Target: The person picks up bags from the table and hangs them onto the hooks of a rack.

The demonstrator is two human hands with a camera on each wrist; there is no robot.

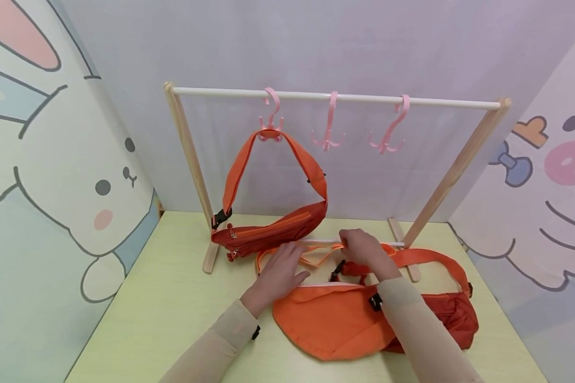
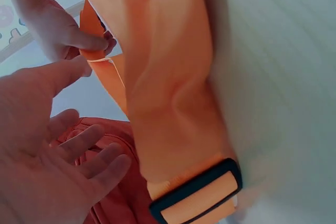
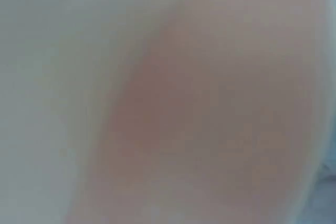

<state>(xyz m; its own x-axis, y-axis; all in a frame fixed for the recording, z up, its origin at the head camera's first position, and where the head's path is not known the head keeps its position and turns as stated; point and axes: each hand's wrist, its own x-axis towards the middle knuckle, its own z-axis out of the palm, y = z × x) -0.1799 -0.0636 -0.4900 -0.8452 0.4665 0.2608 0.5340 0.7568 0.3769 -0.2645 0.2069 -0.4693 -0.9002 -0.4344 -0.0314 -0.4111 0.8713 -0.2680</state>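
Observation:
An orange bag [image 1: 330,322] lies on the table, its orange strap [image 2: 168,82] raised between the hands. My right hand [image 1: 364,251] pinches the strap; in the left wrist view that hand [image 2: 58,30] shows with thumb and fingers closed on it. Beside the strap, my left hand [image 2: 47,135] has its fingers spread and loosely bent, gripping nothing. In the head view the left hand [image 1: 280,274] is over the bag's upper left edge. The right wrist view is a blur of orange-brown close to the lens.
A red waist bag [image 1: 278,234] hangs by its orange belt from the left pink hook [image 1: 271,114]. Two more hooks, middle [image 1: 329,125] and right [image 1: 393,127], hang on the white rail [image 1: 220,92]. Another red waist bag [image 1: 460,322] lies at the right, partly under the orange bag.

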